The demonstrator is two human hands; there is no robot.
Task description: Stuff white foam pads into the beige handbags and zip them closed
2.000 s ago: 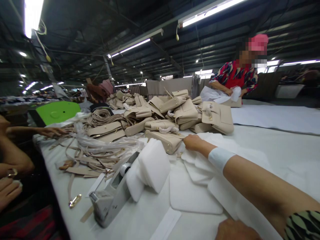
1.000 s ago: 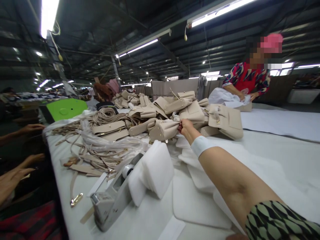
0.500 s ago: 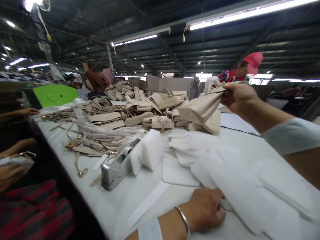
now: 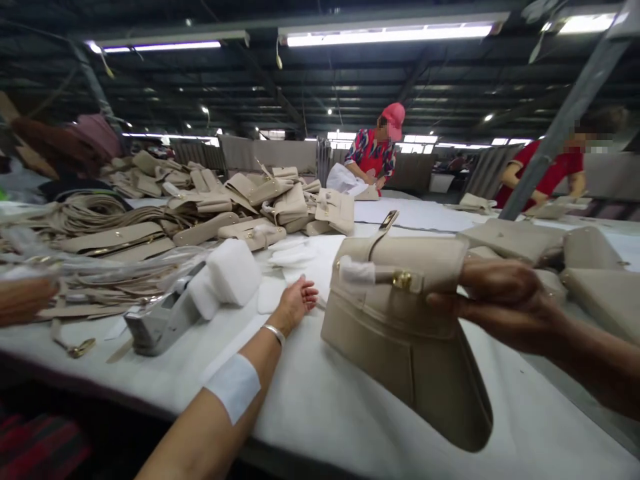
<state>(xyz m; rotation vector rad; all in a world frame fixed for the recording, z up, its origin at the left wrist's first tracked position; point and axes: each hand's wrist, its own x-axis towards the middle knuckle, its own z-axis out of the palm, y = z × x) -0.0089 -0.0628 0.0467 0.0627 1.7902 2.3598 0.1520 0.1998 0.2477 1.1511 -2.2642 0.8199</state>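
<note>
My right hand (image 4: 500, 293) grips the flap of a beige handbag (image 4: 385, 327), which hangs tilted above the white table (image 4: 310, 413). A gold buckle and a wrapped strap piece show on the bag's front. To the left of the bag, my left hand (image 4: 299, 303) holds nothing, with its fingers apart and slightly curled. Thin white foam sheets (image 4: 307, 257) lie just beyond it. Nearby, a grey tape dispenser (image 4: 163, 323) stands beside a stack of thick white foam pads (image 4: 234, 272).
Beige bags (image 4: 260, 193) are heaped at the back left, beside coiled straps (image 4: 90, 207). More bags (image 4: 520, 240) lie on the right, behind a slanted post (image 4: 565, 113). A co-worker's hand (image 4: 25, 297) reaches in at left. Two people work across the table.
The view has turned right. My right hand has brought the handbag from the heap to the near side of the table. My left hand, earlier curled closed beside the foam sheets, is now open.
</note>
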